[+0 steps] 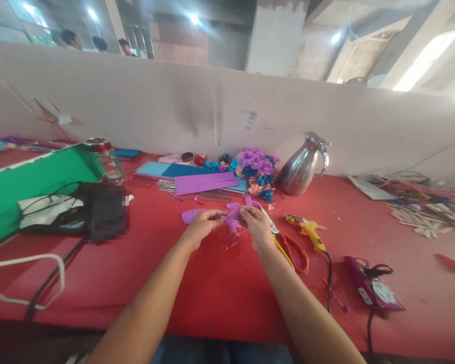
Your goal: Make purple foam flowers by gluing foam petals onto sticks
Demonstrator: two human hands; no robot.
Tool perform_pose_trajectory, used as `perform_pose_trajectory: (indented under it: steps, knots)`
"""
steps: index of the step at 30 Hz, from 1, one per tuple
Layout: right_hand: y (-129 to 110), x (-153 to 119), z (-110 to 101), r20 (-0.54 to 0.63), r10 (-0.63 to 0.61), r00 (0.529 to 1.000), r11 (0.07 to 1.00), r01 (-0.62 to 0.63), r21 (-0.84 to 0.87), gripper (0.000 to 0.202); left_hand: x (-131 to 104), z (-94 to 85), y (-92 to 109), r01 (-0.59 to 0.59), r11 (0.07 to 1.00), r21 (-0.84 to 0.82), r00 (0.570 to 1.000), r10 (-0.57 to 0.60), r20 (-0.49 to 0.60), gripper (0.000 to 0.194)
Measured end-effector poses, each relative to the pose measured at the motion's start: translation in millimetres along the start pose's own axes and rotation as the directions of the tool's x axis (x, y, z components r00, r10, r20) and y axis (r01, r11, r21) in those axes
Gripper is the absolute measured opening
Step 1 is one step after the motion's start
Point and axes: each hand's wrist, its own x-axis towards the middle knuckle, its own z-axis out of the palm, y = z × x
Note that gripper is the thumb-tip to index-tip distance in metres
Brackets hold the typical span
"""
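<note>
Between my two hands is a small purple paper petal (pixel 233 215). My left hand (pixel 205 227) pinches its left end, and my right hand (pixel 256 222) holds its right side between thumb and fingers. More cut purple pieces (pixel 190 216) lie on the red table close to my fingers, among tiny scraps. Just right of my right hand lie scissors (pixel 292 253) with red and yellow handles, their blades partly hidden by the hand. A yellow glue gun (pixel 310 231) rests a little farther right, its black cord running toward me.
Behind my hands are purple paper sheets (pixel 205 183), a bunch of paper flowers (pixel 255 164) and a metal jug (pixel 300 169). On the left stand a glass jar (pixel 109 164) and a green partition (pixel 60 172). A purple box (pixel 375 285) with a cord and wooden sticks (pixel 417 217) lie right.
</note>
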Motion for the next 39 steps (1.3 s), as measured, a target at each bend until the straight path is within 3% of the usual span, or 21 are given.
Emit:
perform_pose_trajectory:
  steps: [16,28,39]
  knots:
    - [0.3,-2.5,1.2,0.04,0.033,0.999,0.999,-0.033,0.017,0.03,0.3,1.2,-1.7,0.014,1.0,-0.006,1.0,-0.014,-0.019,0.028]
    - [-3.0,-2.0,0.7,0.007,-0.005,1.0,0.998,0.005,-0.061,0.03,-1.0,1.5,-0.9,0.001,1.0,0.001,1.0,-0.001,-0.013,0.027]
    - [-6.8,-3.5,1.9,0.03,0.042,0.999,0.994,-0.039,-0.099,0.024,-0.5,1.9,-2.4,0.011,1.0,0.006,1.0,-0.011,-0.015,0.026]
